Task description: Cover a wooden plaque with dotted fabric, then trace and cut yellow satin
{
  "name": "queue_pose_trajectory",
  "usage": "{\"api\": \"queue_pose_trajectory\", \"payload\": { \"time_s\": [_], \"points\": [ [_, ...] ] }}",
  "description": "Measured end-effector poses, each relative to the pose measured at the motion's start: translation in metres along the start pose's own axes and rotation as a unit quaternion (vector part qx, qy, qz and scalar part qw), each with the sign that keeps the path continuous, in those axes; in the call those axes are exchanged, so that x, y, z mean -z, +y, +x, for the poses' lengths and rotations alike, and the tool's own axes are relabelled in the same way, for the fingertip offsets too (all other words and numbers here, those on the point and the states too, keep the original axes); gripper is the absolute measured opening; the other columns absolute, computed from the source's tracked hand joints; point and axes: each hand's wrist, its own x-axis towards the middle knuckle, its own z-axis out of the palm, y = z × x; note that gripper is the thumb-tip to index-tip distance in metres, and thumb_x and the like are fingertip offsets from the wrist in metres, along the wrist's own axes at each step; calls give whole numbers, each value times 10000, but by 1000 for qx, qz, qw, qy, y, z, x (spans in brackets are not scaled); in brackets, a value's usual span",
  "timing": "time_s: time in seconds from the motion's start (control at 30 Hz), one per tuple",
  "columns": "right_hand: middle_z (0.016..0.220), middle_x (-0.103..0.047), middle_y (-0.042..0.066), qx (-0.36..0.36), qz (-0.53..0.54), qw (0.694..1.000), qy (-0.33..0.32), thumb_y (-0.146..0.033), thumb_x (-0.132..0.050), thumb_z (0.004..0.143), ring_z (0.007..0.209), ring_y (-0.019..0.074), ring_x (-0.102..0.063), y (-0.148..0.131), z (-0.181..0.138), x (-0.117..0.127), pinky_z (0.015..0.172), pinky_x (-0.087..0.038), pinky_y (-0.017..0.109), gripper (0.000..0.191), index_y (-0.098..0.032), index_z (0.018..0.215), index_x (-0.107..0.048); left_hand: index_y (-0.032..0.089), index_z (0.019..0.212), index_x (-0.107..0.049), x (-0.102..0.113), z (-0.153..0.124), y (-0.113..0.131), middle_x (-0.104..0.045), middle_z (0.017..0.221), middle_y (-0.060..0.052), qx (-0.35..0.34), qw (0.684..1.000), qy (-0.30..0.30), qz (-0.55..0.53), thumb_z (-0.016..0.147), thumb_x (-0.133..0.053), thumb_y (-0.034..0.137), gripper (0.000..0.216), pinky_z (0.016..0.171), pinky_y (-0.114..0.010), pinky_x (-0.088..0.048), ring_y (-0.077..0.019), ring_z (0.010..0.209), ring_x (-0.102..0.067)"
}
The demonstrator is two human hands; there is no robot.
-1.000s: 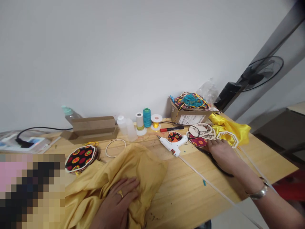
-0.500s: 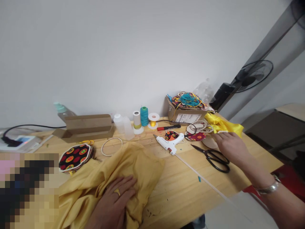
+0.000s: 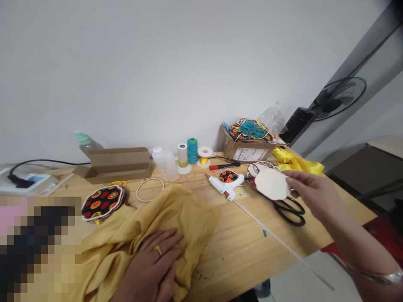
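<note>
My left hand [image 3: 154, 262] lies flat on a mustard-yellow cloth [image 3: 192, 214], fingers stretched out, a ring on one of them. At the right, my right hand [image 3: 310, 191] pinches a pale scalloped board [image 3: 271, 183] by its right edge, lifted above the table. Black scissors [image 3: 291, 212] lie beneath the board, their blades hidden by it. Left of them rests a white glue gun [image 3: 225, 186] with a long clear glue stick [image 3: 267, 230] trailing from its back. A small patterned piece [image 3: 228, 176] sits just behind the gun.
Along the wall stand an open cardboard tray [image 3: 119, 163], plastic bottles [image 3: 170, 165], a teal thread spool [image 3: 192, 151] and a filled cardboard box [image 3: 248, 151]. A wooden hoop [image 3: 150, 190] and patterned pieces [image 3: 103, 203] lie left. Yellow satin [image 3: 297, 161] is at the right edge.
My right hand has picked up the pale board from beside the scissors and tilted its face toward me. My left hand stays on the cloth.
</note>
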Motion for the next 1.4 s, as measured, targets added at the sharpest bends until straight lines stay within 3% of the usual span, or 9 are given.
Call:
{"api": "queue_pose_trajectory", "payload": {
  "time_s": [0.13, 0.27, 0.4, 0.5, 0.6, 0.97, 1.1, 1.27, 1.4],
  "points": [
    [730, -695, 66, -65, 187, 970, -139, -391, -661, 713, 513, 120, -549, -22, -37, -46, 465, -465, 241, 417, -114, 1023, -692, 216, 1032, -647, 0, 3, 6, -712, 1095, -65, 46, 998, -23, -44, 808, -519, 177, 261, 872, -389, -532, -235, 1071, -627],
    [706, -710, 61, -17, 239, 952, -188, -356, -668, 749, 557, 140, -609, -37, -63, -90, 516, -513, 258, 333, -121, 982, -702, 216, 893, -665, -5, 2, 9, -725, 1033, -62, 77, 994, -9, -77, 850, -508, 151, 176, 864, -393, -516, -223, 1014, -643],
    [833, -737, 80, 195, 128, 968, -90, -180, -562, 838, 712, 174, -682, -45, -85, -119, 639, -562, 291, 159, -154, 934, -685, 205, 891, -654, -7, -1, 10, -710, 1071, -69, 101, 989, -11, -106, 835, -551, 136, 136, 885, -404, -493, -220, 1022, -630],
    [923, -734, 102, 424, -5, 906, -9, -88, -489, 863, 880, 204, -684, -44, -102, -129, 778, -560, 344, 211, -163, 937, -673, 197, 901, -646, -7, -1, 10, -704, 1079, -69, 103, 987, -9, -121, 819, -575, 121, 133, 886, -396, -486, -215, 1027, -623],
    [959, -732, 105, 525, -83, 847, 0, -73, -441, 884, 946, 234, -666, -38, -115, -134, 802, -548, 385, 244, -149, 968, -657, 191, 920, -637, -9, -2, 9, -698, 1090, -73, 98, 987, -10, -123, 814, -579, 109, 146, 899, -401, -477, -217, 1044, -614],
    [953, -707, 137, 542, -126, 825, -103, -74, -374, 917, 949, 249, -627, -34, -129, -135, 823, -493, 421, 290, -109, 962, -658, 200, 946, -640, -10, -1, 9, -707, 1058, -66, 94, 989, -22, -114, 817, -564, 114, 173, 900, -407, -482, -227, 1061, -613],
    [979, -705, 136, 516, -120, 839, -121, -62, -393, 892, 933, 246, -621, -29, -131, -134, 824, -497, 438, 288, -113, 1003, -653, 207, 949, -641, -11, -1, 7, -707, 1061, -60, 89, 991, -21, -101, 814, -570, 121, 175, 902, -398, -487, -222, 1054, -619],
    [1050, -697, 131, 443, -116, 887, -66, -4, -404, 818, 985, 235, -618, -11, -128, -136, 870, -517, 418, 379, -104, 1121, -608, 187, 1010, -602, -8, 0, 8, -657, 1114, -90, 96, 990, 2, -106, 803, -587, 115, 220, 885, -372, -494, -214, 1054, -592],
    [1046, -702, 124, 422, -137, 894, -65, -30, -456, 819, 993, 258, -619, -6, -127, -138, 849, -529, 427, 356, -111, 1131, -605, 180, 945, -584, -2, 1, 13, -605, 1039, -92, 118, 985, 7, -126, 797, -573, 90, 173, 840, -359, -492, -211, 1006, -562]
  ]
}}
